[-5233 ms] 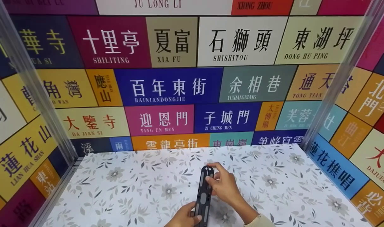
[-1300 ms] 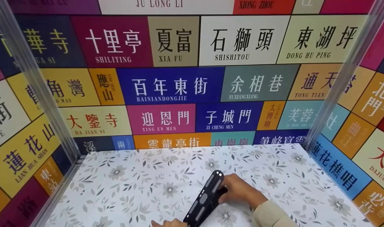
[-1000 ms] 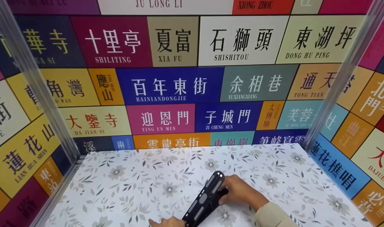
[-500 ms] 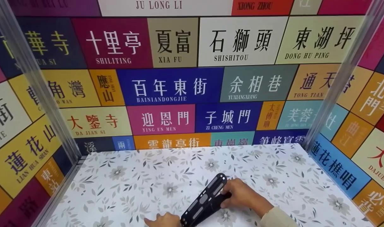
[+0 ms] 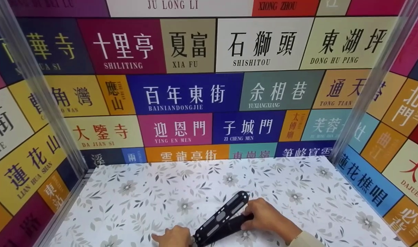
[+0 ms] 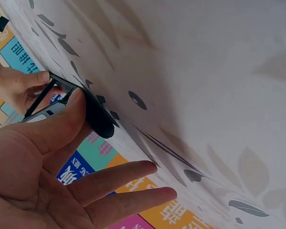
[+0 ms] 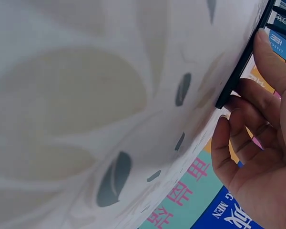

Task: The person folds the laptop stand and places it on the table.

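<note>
Standing wider than half a second ago, the long black, slotted, hard-looking folding stand [image 5: 220, 216] lies between both sets of fingertips; unfolding seems under way. Left hand [image 5: 174, 236] pinches its near end, two fingers spread; right hand [image 5: 264, 214] pinches its lower leg [image 5: 229, 226], remaining fingers curled. Hinge indistinct beside left fingertips; left hand cropped.

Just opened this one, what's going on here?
A person is handling a black folding device, perhaps a stand, over a white floral tablecloth. The left hand pinches its near end between thumb and finger, while the right hand grips the far end of the plainer arm. At this moment that arm and the slotted arm stand apart in a narrow V, with their near ends together by the left hand.
</note>
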Tool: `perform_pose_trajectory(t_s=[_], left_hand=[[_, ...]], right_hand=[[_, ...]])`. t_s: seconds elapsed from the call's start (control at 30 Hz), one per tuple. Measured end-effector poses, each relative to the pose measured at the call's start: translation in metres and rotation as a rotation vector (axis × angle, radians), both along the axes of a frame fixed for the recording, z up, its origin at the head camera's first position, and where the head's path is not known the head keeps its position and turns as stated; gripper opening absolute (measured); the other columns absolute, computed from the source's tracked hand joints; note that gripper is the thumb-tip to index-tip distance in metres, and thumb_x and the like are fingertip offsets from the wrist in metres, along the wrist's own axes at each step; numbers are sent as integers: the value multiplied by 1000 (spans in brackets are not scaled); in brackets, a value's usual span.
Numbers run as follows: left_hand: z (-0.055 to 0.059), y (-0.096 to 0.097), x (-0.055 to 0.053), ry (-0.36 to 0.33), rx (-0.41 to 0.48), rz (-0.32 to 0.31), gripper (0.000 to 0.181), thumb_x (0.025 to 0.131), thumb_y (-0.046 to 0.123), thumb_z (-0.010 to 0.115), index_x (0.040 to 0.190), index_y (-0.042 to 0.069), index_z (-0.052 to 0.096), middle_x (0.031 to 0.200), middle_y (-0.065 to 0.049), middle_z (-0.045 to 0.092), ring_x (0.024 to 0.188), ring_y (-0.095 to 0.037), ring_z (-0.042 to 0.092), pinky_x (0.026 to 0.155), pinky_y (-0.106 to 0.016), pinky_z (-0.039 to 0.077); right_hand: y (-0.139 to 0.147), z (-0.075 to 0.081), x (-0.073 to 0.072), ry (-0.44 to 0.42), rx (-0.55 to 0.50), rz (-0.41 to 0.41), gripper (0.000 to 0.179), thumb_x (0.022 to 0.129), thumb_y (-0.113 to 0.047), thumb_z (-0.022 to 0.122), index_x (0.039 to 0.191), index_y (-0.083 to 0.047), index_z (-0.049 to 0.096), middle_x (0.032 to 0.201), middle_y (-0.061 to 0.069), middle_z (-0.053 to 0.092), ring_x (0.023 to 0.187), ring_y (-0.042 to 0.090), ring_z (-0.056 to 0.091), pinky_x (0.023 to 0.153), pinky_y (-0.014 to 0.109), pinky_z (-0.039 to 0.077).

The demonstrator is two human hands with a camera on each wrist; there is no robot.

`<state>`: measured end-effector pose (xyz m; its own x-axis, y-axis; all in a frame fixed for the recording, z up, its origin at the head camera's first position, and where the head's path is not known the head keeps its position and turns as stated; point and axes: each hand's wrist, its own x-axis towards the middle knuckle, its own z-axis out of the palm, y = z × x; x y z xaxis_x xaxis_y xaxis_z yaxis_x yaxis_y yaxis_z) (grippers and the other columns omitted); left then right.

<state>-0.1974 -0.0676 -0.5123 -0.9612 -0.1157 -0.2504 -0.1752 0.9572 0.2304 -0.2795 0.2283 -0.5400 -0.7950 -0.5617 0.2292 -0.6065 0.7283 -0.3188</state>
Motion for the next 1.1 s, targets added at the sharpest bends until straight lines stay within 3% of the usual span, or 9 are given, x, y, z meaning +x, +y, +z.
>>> perform_pose_trajectory(t_s=[0.2,0.43,0.57,0.8,1.1], left_hand=[[0,-7,-5,43,27,-12,9,70,25,75,72,18,69,100,-8,69,101,-44,57,87,-84,14],[1,-15,-12,69,28,-40,16,63,31,81,67,24,68,100,-6,69,101,-47,57,84,-86,10],[1,-18,-16,63,16,-61,16,62,29,83,71,26,70,100,-5,68,101,-48,56,82,-86,10],[-1,-21,-29,26,50,-43,19,62,21,83,76,28,73,101,-7,69,101,-49,56,82,-86,8],[-1,-24,-43,-4,58,-28,24,60,19,85,80,28,74,101,-10,69,100,-51,56,83,-86,10]], right_hand=[[0,3,3,-15,3,15,29,60,-43,83,73,-19,73,69,-12,57,61,-1,48,56,19,44],[3,6,9,-32,25,37,31,62,-41,82,78,-15,75,70,-11,60,63,-1,49,60,20,47],[3,8,14,-51,34,27,31,63,-40,82,80,-14,75,72,-11,61,65,0,50,60,21,47],[1,11,25,-86,29,-31,34,61,-41,83,80,-14,75,74,-10,64,70,3,55,62,25,49],[-2,12,35,-71,16,-39,30,60,-38,84,76,-15,74,72,-11,64,67,2,55,59,25,49]])
